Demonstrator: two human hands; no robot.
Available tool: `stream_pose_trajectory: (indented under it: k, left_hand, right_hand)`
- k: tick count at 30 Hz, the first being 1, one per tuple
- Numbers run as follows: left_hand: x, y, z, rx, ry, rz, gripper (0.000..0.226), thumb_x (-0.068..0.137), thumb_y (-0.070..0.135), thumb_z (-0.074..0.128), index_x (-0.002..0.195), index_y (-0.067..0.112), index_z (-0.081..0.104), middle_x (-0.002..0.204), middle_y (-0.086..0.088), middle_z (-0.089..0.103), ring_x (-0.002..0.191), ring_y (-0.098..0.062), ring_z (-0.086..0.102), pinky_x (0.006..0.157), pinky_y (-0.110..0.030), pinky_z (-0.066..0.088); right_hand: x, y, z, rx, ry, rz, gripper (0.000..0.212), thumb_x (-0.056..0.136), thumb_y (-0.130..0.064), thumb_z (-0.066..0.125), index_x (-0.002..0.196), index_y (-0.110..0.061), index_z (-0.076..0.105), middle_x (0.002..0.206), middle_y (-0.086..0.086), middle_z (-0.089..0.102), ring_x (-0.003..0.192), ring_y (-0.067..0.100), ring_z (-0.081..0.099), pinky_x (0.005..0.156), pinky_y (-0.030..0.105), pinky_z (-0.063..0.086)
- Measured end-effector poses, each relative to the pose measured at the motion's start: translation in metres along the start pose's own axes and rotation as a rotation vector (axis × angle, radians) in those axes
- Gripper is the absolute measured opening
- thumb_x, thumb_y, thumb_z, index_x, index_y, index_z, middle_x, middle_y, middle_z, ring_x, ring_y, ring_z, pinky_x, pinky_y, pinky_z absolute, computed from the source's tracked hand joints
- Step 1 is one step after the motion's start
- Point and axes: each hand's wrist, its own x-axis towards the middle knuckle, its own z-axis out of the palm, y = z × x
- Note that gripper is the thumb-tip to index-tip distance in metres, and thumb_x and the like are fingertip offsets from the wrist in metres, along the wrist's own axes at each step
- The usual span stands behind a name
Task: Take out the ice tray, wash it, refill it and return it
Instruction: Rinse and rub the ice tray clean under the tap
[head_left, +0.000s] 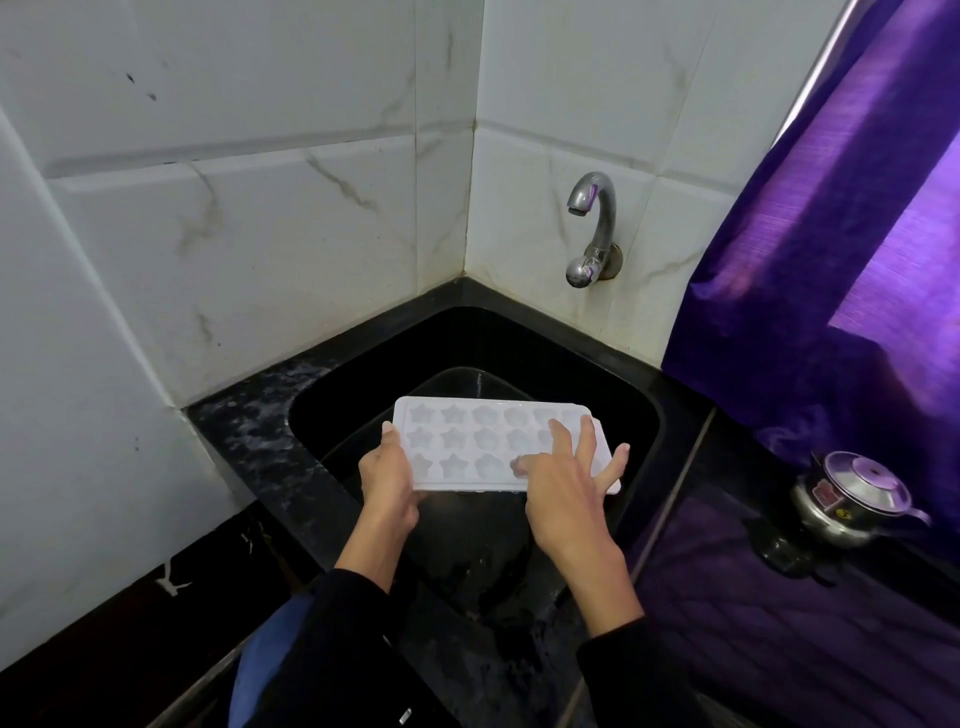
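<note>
At frame centre, the left hand (387, 480) grips the tray (470, 447) by its end over the sink (639, 410); the right hand (563, 491) rests spread fingers on it.

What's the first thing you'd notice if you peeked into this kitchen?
Probably the white ice tray with star-shaped cups, held over the black sink: the left hand grips its left end while the right hand rests spread fingers on top. Next, the shiny purple curtain on the right, and the curved metal tap on the tiled wall, with no water running.
</note>
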Motion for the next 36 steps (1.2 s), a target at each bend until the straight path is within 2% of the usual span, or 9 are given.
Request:
stream_pose_trajectory:
  k: [6,12,16,21,23,29,33,36]
  left_hand:
    - [0.0,0.003,-0.003,0.002,0.001,0.001,0.035,0.101,0.041,0.038,0.087,0.016,0.058,0.093,-0.008,0.067,0.088,-0.028,0.066,0.084,-0.05,0.055]
    - [-0.001,0.001,-0.003,0.026,-0.01,0.001,0.035,0.101,0.041,0.038,0.086,0.017,0.058,0.094,-0.008,0.067,0.087,-0.028,0.066,0.087,-0.051,0.054]
    - [-0.001,0.001,-0.002,0.027,-0.008,0.004,0.034,0.101,0.041,0.038,0.086,0.017,0.057,0.094,-0.008,0.067,0.09,-0.029,0.066,0.086,-0.051,0.054]
    - [-0.001,0.002,-0.001,0.03,-0.002,-0.005,0.035,0.1,0.041,0.038,0.09,0.015,0.058,0.094,-0.008,0.067,0.089,-0.029,0.066,0.086,-0.05,0.054]
    - [-0.001,0.001,0.0,0.032,-0.002,-0.009,0.036,0.1,0.042,0.038,0.093,0.013,0.059,0.094,-0.008,0.067,0.088,-0.029,0.066,0.086,-0.051,0.054]
    - [-0.002,0.0,0.001,0.03,-0.002,-0.009,0.035,0.1,0.042,0.038,0.083,0.017,0.056,0.09,-0.009,0.066,0.084,-0.027,0.066,0.086,-0.05,0.054]
    - [-0.002,0.0,0.001,0.025,0.0,-0.003,0.035,0.101,0.041,0.038,0.082,0.017,0.055,0.09,-0.008,0.066,0.084,-0.027,0.065,0.086,-0.05,0.054]
    - [-0.001,0.0,0.0,0.03,0.004,-0.002,0.034,0.101,0.042,0.037,0.083,0.018,0.055,0.092,-0.008,0.066,0.085,-0.027,0.066,0.087,-0.05,0.054]
  right_hand:
    - [-0.003,0.006,0.004,0.003,0.026,-0.011,0.07,0.079,0.016,0.048,0.125,-0.036,0.06,0.159,0.01,0.014,0.146,0.038,-0.02,0.109,0.069,-0.016]
    - [-0.001,0.004,0.001,0.021,0.006,0.004,0.065,0.082,0.011,0.051,0.126,-0.036,0.06,0.161,0.01,0.006,0.146,0.037,-0.021,0.11,0.068,-0.015]
    - [-0.001,0.005,0.003,0.051,0.038,0.019,0.062,0.08,0.012,0.052,0.121,-0.033,0.061,0.16,0.01,0.01,0.147,0.035,-0.019,0.109,0.067,-0.016]
    - [-0.001,0.002,0.004,0.095,0.107,-0.025,0.062,0.072,0.019,0.047,0.113,-0.026,0.055,0.155,0.007,0.018,0.148,0.033,-0.016,0.111,0.065,-0.016]
    - [-0.002,-0.001,0.004,0.086,0.089,-0.06,0.063,0.073,0.019,0.049,0.115,-0.028,0.055,0.157,0.008,0.014,0.147,0.034,-0.019,0.111,0.065,-0.017]
    - [-0.005,-0.01,0.004,0.063,0.019,-0.106,0.076,0.075,0.021,0.045,0.126,-0.035,0.058,0.162,0.012,0.001,0.145,0.037,-0.026,0.109,0.064,-0.021]
    - [-0.007,-0.013,0.005,0.045,0.005,-0.118,0.079,0.073,0.023,0.043,0.126,-0.033,0.057,0.161,0.014,0.004,0.145,0.038,-0.026,0.109,0.066,-0.017]
    - [-0.007,-0.011,0.003,0.048,0.005,-0.109,0.08,0.074,0.023,0.043,0.127,-0.034,0.058,0.161,0.014,0.005,0.145,0.038,-0.026,0.109,0.065,-0.02]
